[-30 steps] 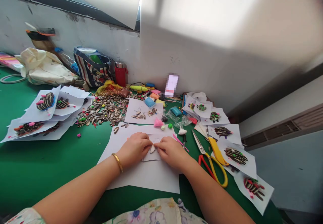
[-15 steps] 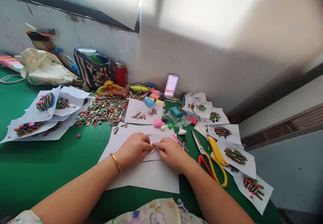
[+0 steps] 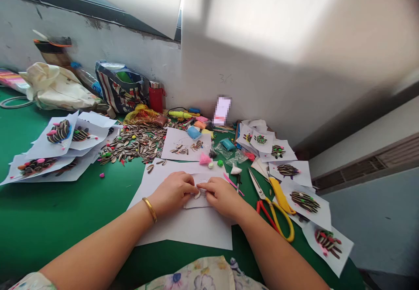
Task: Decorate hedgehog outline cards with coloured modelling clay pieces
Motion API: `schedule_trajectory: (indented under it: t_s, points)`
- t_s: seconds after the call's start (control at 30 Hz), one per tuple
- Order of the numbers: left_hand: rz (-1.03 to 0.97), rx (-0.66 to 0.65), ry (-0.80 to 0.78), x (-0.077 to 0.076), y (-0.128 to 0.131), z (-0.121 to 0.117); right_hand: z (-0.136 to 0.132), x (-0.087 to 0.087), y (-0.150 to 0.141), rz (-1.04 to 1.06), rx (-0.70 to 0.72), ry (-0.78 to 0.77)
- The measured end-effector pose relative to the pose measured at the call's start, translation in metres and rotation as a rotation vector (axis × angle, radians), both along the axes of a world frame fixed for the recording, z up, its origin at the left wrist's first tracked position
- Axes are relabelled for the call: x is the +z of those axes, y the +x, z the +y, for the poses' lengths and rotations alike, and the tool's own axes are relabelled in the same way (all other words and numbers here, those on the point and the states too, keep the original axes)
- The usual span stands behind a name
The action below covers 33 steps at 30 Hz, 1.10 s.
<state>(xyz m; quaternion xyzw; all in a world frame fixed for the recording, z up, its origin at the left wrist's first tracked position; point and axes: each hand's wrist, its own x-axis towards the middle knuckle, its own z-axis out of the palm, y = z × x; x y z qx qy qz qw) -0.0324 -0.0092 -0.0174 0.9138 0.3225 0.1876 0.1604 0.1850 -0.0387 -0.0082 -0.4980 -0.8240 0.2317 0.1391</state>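
A small piece of white modelling clay [image 3: 197, 195] lies on a small white sheet [image 3: 199, 203] with faint drawn lines. My left hand [image 3: 175, 190] is curled at the clay's left, thumb and forefinger closed against it. From the other side my right hand [image 3: 223, 195] meets it, forefinger stretched to the clay's top edge and the other fingers bent under. The fingertips nearly touch and partly cover the clay. Beneath the small sheet is a larger white paper [image 3: 186, 233] on the green table [image 3: 108, 220].
Scissors [image 3: 271, 207] and a yellow cutter [image 3: 281, 196] lie right of my right hand. Beyond the paper are sunflower seeds [image 3: 140, 144], clay packets [image 3: 194, 132] and a pink tool [image 3: 232, 182]. Seed-decorated sheets [image 3: 306, 200] line the right edge; more sheets [image 3: 49, 150] lie left.
Both hands stay over the small sheet with only slight finger movement. The white clay now looks flatter and more curved, pressed down against the paper.
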Motion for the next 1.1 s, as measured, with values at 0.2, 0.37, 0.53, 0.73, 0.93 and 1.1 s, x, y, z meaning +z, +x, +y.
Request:
schedule_trajectory:
  t_s: [0.2,0.37,0.53,0.73,0.93,1.1]
  points:
    - [0.008,-0.003,-0.003,-0.0008,-0.0003,0.0012,-0.0014,0.0,-0.0018,-0.054,0.022,-0.003]
    - [0.018,0.098,-0.021,0.0019,0.0014,0.0006,-0.0004,-0.0031,0.0002,-0.004,-0.012,0.005]
    - [0.041,0.164,-0.017,0.0026,0.0034,0.0002,-0.0018,-0.0052,-0.0027,-0.04,-0.005,0.025]
    - [0.008,0.086,-0.028,-0.0015,0.0016,0.0025,0.001,-0.0022,0.0024,-0.003,0.012,-0.003]
    - [0.032,0.034,0.007,-0.0027,0.0009,0.0006,0.0003,-0.0014,0.0057,-0.003,0.066,0.007]
    - [0.072,0.026,0.062,0.0002,0.0024,-0.0031,-0.0022,0.0001,0.0041,-0.071,0.095,0.054]
